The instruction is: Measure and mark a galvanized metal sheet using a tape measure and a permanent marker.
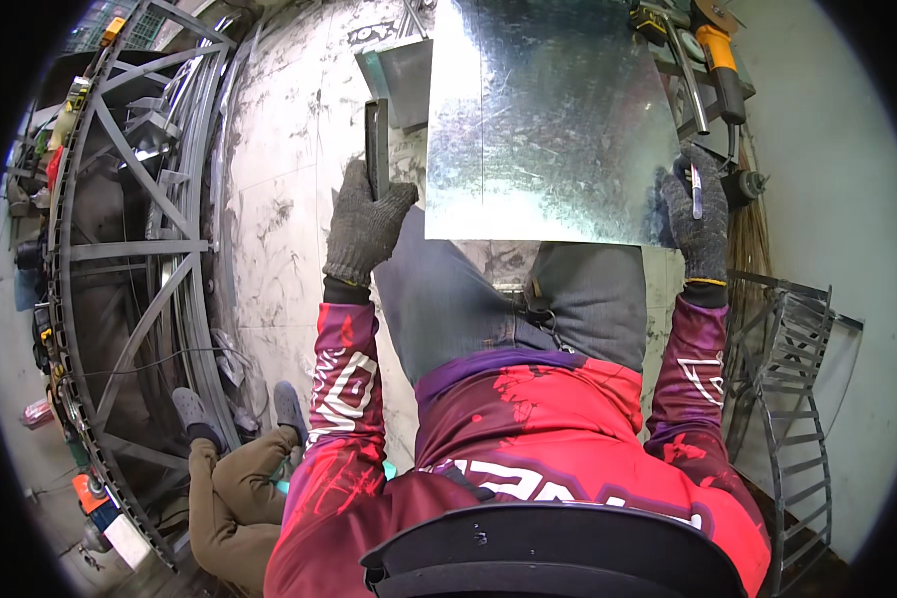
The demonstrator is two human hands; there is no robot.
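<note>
I see left hand [367,227] gripping a metal bar [376,145]; right hand [702,224] (also gloved) gripping a marker [697,191], perhaps touching the metal sheet [558,130].

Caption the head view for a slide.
The gloved left hand grips a dark bar; the right hand, with a slim pen, is at the edge of a shiny metal sheet.

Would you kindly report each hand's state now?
Left hand: closed around a dark metal bar.
Right hand: holding a marker at the edge of the metal sheet.

room beside left rack [140,250], metal sheet [553,125] blocking front
</note>
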